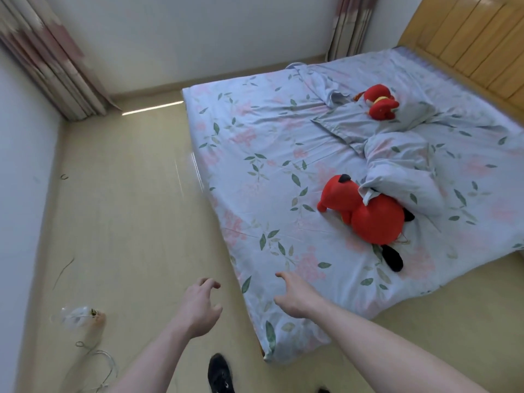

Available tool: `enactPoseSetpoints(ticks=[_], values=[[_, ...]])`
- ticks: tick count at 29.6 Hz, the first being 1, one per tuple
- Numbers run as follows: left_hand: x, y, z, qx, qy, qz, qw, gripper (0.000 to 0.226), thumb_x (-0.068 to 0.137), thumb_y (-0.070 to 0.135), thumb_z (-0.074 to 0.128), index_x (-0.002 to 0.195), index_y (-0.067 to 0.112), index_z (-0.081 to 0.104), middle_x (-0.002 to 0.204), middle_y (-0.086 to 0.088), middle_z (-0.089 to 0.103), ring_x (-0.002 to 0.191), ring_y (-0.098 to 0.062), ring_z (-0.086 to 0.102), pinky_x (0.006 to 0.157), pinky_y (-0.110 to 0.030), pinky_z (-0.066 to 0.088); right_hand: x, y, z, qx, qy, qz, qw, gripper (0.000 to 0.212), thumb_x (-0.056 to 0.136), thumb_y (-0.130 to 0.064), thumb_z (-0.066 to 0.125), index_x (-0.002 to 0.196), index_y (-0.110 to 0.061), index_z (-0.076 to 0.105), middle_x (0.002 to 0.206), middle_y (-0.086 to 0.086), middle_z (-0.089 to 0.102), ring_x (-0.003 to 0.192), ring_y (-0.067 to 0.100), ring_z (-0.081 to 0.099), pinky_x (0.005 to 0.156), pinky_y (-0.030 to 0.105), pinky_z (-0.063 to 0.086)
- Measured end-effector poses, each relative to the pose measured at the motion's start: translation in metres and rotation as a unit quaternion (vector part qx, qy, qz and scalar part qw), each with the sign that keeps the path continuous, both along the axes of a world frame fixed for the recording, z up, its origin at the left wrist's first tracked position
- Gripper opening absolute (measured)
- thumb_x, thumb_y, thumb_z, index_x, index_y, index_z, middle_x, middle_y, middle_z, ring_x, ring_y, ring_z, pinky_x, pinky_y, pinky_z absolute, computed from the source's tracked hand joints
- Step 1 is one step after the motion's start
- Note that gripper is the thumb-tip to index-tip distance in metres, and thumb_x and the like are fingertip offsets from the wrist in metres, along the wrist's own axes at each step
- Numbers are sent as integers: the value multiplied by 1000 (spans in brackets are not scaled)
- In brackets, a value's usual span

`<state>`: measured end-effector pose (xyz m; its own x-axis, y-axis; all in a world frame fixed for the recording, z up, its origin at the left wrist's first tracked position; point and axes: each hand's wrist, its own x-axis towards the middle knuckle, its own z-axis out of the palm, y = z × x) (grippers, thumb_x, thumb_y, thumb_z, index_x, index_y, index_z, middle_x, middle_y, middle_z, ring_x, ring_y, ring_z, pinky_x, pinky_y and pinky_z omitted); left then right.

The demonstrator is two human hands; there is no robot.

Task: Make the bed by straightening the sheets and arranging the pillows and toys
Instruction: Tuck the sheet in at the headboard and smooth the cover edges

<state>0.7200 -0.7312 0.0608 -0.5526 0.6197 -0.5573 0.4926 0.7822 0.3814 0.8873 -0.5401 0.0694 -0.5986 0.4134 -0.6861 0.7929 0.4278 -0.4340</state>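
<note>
Beige flooring fills the left side, where a clear plastic bag (pixel 80 317) and a loose white cord (pixel 99 370) lie near the wall. Next comes the left hand (pixel 198 306), fingers spread and loosely curled, holding nothing, above the floor just short of the bed's corner. The right hand (pixel 295 296) is likewise empty, fingers relaxed, over the near corner of the floral sheet (pixel 255 154). Further right, a large red plush toy (pixel 365 214) lies on the sheet, partly under a crumpled pillow (pixel 402 171); a small red toy (pixel 380 102) sits on a flatter pillow (pixel 354 123) near the wooden headboard (pixel 465 49).

Pulling the corner hard would probably drag the toys and pillows further askew, or strip the sheet off the mattress. A step back could snag the cord underfoot.

Whether the right fingertips touch the sheet is unclear. Part of the large toy is hidden under the pillow, and the bed's far side is cut off.
</note>
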Motion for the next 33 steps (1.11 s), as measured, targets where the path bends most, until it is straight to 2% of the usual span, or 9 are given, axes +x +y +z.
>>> enactPoseSetpoints(ticks=[6, 11, 15, 20, 29, 33], values=[[-130, -18, 37, 24, 41, -23, 999, 49, 89, 25, 56, 138, 30, 49, 152, 12, 37, 131, -18, 44, 105, -33, 41, -125, -30, 31, 2, 41, -25, 999, 67, 96, -30, 52, 158, -24, 26, 164, -3, 25, 137, 21, 47, 106, 35, 42], [-207, 3, 67, 52, 49, -45, 996, 50, 90, 26, 55, 140, 30, 48, 153, 13, 35, 134, -17, 42, 106, -33, 42, -185, -23, 52, 14, 60, -40, 997, 68, 94, -32, 56, 156, -27, 28, 162, -5, 26, 145, 19, 35, 114, 35, 36], [-239, 34, 80, 72, 41, -69, 994, 51, 91, 26, 54, 141, 31, 47, 153, 14, 34, 135, -17, 41, 106, -35, 42, -213, 7, 62, 52, 48, -53, 996, 68, 92, -33, 56, 155, -27, 30, 161, -3, 28, 145, 18, 35, 116, 36, 34], [-300, 71, 84, 83, 45, -95, 991, 51, 91, 27, 55, 141, 32, 46, 153, 16, 33, 135, -16, 39, 108, -34, 41, -273, 51, 65, 61, 51, -57, 995, 69, 94, -33, 56, 156, -25, 27, 161, -3, 25, 143, 18, 36, 108, 31, 39], [-485, 167, 95, 59, 93, -67, 992, 52, 89, 27, 54, 140, 32, 47, 151, 14, 36, 135, -15, 38, 108, -30, 38, -452, 164, 67, 46, 83, -39, 995, 68, 95, -32, 55, 157, -26, 26, 163, -4, 23, 144, 19, 36, 109, 32, 39], [-549, 197, 106, 59, 105, -46, 992, 52, 88, 27, 54, 140, 33, 47, 152, 15, 36, 134, -15, 38, 107, -30, 39, -529, 198, 82, 45, 96, -17, 994, 67, 95, -30, 55, 156, -27, 27, 162, -4, 25, 140, 19, 40, 103, 30, 43]])
